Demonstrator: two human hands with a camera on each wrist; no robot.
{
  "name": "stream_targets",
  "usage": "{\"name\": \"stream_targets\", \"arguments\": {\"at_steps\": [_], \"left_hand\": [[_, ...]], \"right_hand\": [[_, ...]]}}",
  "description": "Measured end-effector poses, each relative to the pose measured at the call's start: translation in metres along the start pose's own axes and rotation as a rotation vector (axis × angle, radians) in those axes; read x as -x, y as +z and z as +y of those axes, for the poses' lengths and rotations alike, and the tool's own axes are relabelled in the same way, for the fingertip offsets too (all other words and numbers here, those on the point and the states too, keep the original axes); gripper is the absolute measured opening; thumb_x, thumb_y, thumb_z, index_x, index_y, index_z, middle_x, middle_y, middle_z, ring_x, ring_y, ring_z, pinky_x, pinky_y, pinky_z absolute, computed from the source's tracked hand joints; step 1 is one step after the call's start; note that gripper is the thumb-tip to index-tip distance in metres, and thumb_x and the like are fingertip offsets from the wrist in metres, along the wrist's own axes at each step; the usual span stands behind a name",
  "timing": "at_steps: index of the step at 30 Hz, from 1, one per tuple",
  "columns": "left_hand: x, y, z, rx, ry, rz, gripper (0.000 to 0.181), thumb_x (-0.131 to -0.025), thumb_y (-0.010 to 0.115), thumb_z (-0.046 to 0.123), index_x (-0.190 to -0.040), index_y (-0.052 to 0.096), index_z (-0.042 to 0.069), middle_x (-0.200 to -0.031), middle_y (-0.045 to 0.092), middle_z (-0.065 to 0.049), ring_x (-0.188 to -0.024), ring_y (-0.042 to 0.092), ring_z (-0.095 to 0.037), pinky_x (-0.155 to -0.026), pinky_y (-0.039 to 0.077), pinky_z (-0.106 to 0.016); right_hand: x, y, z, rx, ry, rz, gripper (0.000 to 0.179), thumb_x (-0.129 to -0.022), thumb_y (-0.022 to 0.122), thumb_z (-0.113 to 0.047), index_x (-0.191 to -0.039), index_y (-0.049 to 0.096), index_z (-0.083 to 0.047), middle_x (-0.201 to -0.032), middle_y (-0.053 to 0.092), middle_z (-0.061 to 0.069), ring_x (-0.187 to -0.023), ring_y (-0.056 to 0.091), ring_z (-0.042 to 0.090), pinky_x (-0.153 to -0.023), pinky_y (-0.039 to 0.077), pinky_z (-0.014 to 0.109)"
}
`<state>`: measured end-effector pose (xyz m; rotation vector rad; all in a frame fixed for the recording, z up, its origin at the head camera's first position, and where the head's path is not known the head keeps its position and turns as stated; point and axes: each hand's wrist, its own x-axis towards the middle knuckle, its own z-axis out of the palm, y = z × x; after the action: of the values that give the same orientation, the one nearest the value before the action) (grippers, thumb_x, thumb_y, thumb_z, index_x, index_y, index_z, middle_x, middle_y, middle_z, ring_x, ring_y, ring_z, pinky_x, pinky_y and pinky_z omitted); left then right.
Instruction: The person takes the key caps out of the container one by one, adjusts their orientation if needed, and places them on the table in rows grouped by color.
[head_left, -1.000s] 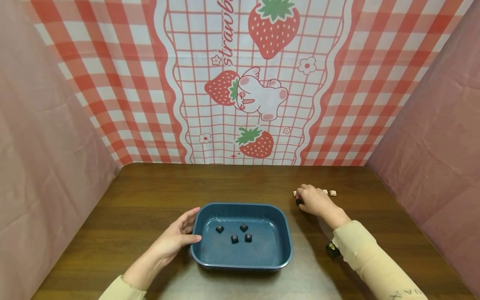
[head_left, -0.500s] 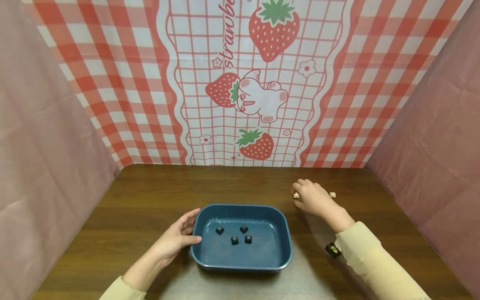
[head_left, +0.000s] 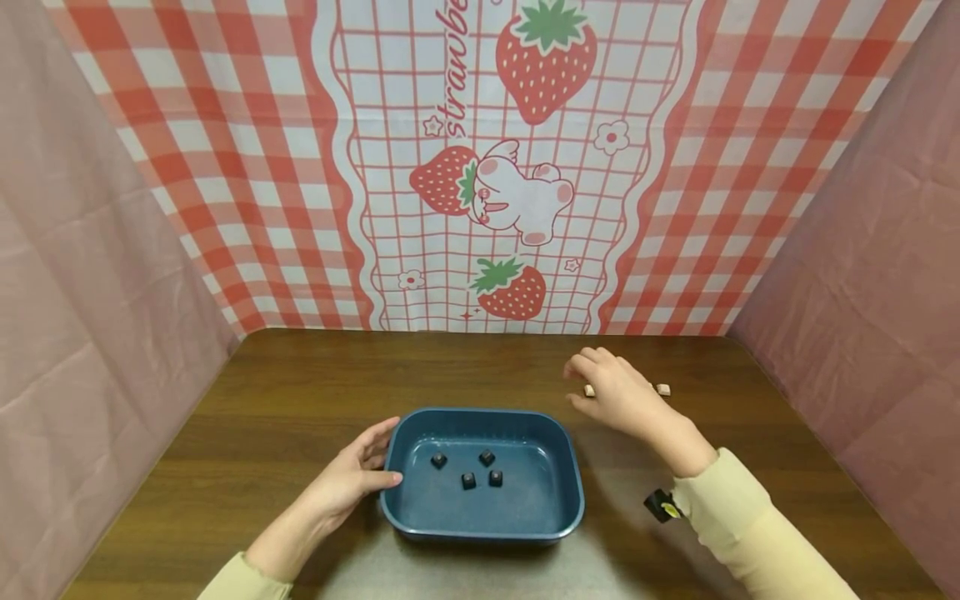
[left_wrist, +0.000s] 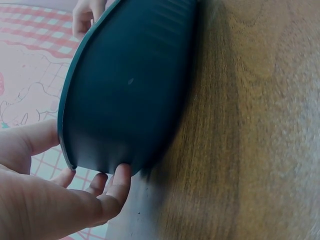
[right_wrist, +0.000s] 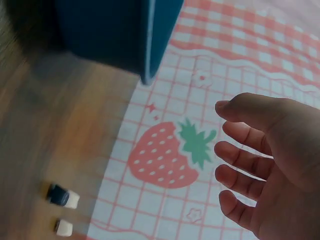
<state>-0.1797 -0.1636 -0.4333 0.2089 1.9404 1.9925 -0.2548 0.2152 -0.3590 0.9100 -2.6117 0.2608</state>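
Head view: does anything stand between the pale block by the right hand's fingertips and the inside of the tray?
Yes: the tray's wall at its far right corner. In this view, the thumb of the right hand crosses too.

Room to pass abv tray (head_left: 517,510); its walls (head_left: 483,423) block low rte.

Lower centre, the left hand (head_left: 347,481) grips the left rim of a blue, rounded rectangular tray (head_left: 435,512) holding four small black cubes (head_left: 468,481); right of centre, the right hand (head_left: 622,400) is near small white blocks (head_left: 663,389).
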Motion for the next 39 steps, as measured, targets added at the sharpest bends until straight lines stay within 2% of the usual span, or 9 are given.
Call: {"name": "stream_targets", "arguments": {"at_steps": [9,15,28,34,39], "left_hand": [[0.000,0.000,0.000,-0.001,0.003,0.002,0.078,-0.082,0.061,-0.008,-0.147,0.021,0.001,-0.143,0.031,-0.029,-0.120,0.044,-0.038,-0.085,0.045,-0.029],[0.000,0.000,0.000,-0.006,0.002,0.009,0.077,-0.082,0.061,-0.008,-0.147,0.022,0.001,-0.142,0.032,-0.029,-0.120,0.044,-0.038,-0.086,0.045,-0.029],[0.000,-0.001,-0.002,-0.009,0.001,0.009,0.077,-0.082,0.061,-0.008,-0.147,0.022,0.002,-0.142,0.033,-0.029,-0.119,0.045,-0.037,-0.086,0.045,-0.029],[0.000,-0.001,-0.001,-0.005,-0.001,0.005,0.077,-0.082,0.061,-0.008,-0.148,0.021,0.002,-0.143,0.032,-0.029,-0.120,0.045,-0.037,-0.086,0.045,-0.029],[0.001,0.000,0.000,-0.009,-0.003,0.009,0.077,-0.082,0.061,-0.007,-0.148,0.021,0.002,-0.143,0.032,-0.029,-0.120,0.045,-0.037,-0.086,0.045,-0.030]], "right_hand": [[-0.002,-0.006,-0.031,-0.042,-0.032,0.054,0.031,-0.072,0.080,-0.023,-0.096,0.062,-0.014,-0.094,0.060,0.000,-0.088,0.053,0.017,-0.074,0.045,0.039],[0.002,0.002,-0.051,-0.068,-0.070,0.054,0.034,-0.074,0.079,-0.027,-0.101,0.062,-0.016,-0.096,0.059,-0.003,-0.088,0.052,0.014,-0.074,0.045,0.036],[0.011,0.051,-0.075,-0.182,-0.178,-0.063,0.030,-0.077,0.077,-0.026,-0.101,0.061,-0.017,-0.098,0.057,-0.006,-0.089,0.052,0.011,-0.079,0.045,0.036],[0.012,0.066,-0.081,-0.205,-0.186,-0.162,0.028,-0.080,0.073,-0.030,-0.102,0.062,-0.018,-0.099,0.058,-0.007,-0.092,0.052,0.011,-0.078,0.045,0.036],[0.012,0.074,-0.080,-0.174,-0.199,-0.216,0.023,-0.082,0.071,-0.031,-0.101,0.062,-0.020,-0.098,0.058,-0.006,-0.092,0.052,0.012,-0.078,0.044,0.034]]}}
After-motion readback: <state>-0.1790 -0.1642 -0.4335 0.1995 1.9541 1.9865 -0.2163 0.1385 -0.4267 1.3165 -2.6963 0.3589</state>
